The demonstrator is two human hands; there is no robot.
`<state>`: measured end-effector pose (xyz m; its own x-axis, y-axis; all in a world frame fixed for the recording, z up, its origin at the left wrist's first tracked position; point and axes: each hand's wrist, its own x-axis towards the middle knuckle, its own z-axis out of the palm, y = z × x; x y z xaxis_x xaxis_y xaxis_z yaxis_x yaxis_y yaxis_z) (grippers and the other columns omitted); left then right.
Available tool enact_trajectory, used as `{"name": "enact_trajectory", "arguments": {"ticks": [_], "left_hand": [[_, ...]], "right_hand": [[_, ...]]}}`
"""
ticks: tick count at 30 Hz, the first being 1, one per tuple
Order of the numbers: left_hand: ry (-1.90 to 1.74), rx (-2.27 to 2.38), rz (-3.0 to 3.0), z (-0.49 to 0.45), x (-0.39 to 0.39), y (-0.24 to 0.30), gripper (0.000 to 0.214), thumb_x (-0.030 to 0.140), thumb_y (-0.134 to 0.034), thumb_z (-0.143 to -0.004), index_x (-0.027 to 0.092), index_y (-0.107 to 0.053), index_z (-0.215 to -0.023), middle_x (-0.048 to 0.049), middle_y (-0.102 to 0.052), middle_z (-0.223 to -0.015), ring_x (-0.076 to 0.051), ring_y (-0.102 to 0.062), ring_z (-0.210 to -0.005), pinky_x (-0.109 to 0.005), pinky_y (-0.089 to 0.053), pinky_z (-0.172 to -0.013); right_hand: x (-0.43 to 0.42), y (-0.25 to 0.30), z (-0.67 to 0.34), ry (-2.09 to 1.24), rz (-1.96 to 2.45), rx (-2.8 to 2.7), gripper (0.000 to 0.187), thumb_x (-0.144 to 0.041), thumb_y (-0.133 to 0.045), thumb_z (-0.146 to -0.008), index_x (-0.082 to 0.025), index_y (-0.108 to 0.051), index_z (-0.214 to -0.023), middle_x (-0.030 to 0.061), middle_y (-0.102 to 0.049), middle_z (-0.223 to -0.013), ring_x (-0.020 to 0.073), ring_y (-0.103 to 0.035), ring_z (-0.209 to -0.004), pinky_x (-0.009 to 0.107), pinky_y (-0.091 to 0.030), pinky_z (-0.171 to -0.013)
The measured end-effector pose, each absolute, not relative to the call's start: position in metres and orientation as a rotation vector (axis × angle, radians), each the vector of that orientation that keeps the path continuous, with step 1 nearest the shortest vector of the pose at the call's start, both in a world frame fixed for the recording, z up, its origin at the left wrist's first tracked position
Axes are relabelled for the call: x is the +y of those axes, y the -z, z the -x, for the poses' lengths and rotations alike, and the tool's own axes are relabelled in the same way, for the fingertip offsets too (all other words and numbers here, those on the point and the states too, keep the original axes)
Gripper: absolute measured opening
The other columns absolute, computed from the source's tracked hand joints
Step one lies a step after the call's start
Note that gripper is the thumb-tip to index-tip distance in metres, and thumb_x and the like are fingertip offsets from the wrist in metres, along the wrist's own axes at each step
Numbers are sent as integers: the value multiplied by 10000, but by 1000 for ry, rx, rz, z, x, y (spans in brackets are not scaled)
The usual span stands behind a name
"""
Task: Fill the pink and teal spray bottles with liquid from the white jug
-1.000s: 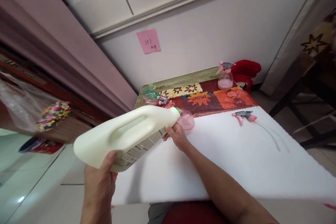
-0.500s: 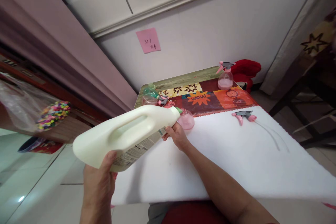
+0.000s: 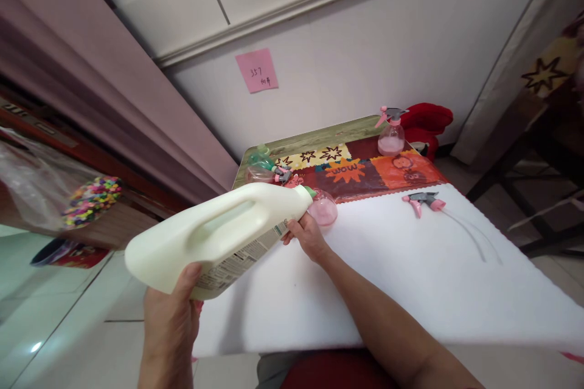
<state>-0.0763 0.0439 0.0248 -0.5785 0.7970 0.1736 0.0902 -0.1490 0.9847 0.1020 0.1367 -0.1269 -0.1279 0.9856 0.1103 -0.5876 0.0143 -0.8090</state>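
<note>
A large pale cream detergent jug (image 3: pixel 168 246) is tilted over the table, its green spout (image 3: pixel 311 192) at the mouth of a clear round bottle (image 3: pixel 325 211) with pink liquid inside. My left hand (image 3: pixel 176 310) supports the jug's base end, thumb on its side. Near the neck, my right hand (image 3: pixel 308 234) grips the jug from below, beside the round bottle. Whether liquid is flowing I cannot tell. A grey and pink spray head (image 3: pixel 424 201) with a thin clear tube lies on the white tabletop to the right.
A spray bottle with pink liquid (image 3: pixel 391 138) stands at the back right, by a red cloth item (image 3: pixel 426 124). Clear and green spray bottles (image 3: pixel 261 161) lie at the back left. The white table cover (image 3: pixel 401 292) fills the front.
Hardly anything differs. The jug's base end has shifted very slightly left; both hands keep their hold.
</note>
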Motion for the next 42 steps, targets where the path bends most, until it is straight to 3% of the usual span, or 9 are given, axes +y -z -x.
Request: {"name": "enact_trajectory", "arguments": {"ticks": [25,35,42], "left_hand": [[-1778,1666,-950,73,43,-28,647,318,-917,-579,173,-737,-1183,-62,-777,-964,-194,-706,-856,-163,-552,-569],[-1733,1662,-966,74,41,-25,709,382,-904,-605,209,-707,-1264,-66,-770,-1034,-213,-701,-844,-169,-524,-476],[-1739,1710,-946,76,41,-23,654,367,-894,-611,199,-715,-1217,-65,-765,-1034,-211,-710,-843,-203,-576,-568]], "right_hand": [[137,126,-103,-1496,612,-885,544,-633,-737,-774,-169,-549,-987,17,-708,-710,153,-675,-551,268,-567,-501],[136,126,-103,-1491,604,-882,546,-636,-732,-780,-172,-559,-1007,25,-717,-739,153,-676,-556,268,-565,-500],[136,126,-104,-1492,602,-888,531,-620,-731,-790,-167,-561,-1009,21,-714,-730,154,-676,-552,268,-561,-505]]}}
